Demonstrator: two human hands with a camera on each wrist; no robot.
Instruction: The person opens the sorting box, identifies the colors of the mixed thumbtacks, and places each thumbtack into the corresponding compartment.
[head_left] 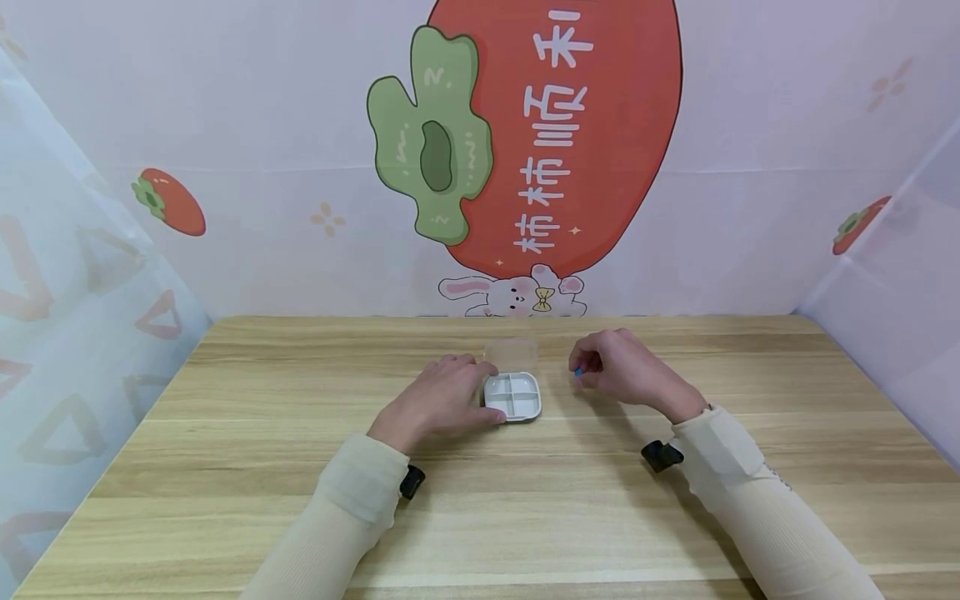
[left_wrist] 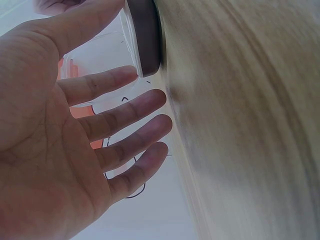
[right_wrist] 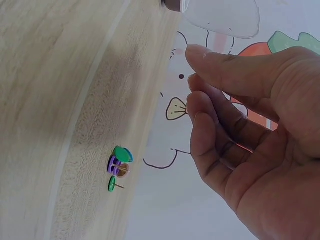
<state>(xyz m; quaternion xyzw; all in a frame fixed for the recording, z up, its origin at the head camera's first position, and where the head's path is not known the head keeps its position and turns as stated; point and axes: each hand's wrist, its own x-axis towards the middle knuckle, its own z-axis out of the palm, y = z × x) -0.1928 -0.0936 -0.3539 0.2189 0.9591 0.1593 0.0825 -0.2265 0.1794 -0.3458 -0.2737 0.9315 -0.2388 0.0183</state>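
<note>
Left hand point(head_left: 442, 400) grips the box point(head_left: 523, 406) by opposite edges, I'd say to steady it on the desk point(head_left: 525, 500). My right hand point(head_left: 622, 367) pinches a blue bit point(head_left: 578, 372) near its right side.

head: blue piece point(head_left: 578, 372) mostly hidden by right hand point(head_left: 622, 371), too small to identify | right wrist: pins point(right_wrist: 116, 163) overlap, count unclear | left wrist: box point(left_wrist: 148, 40) cut by top edge, compartments hidden | head: persimmon print point(head_left: 626, 125) cut by top edge
</note>
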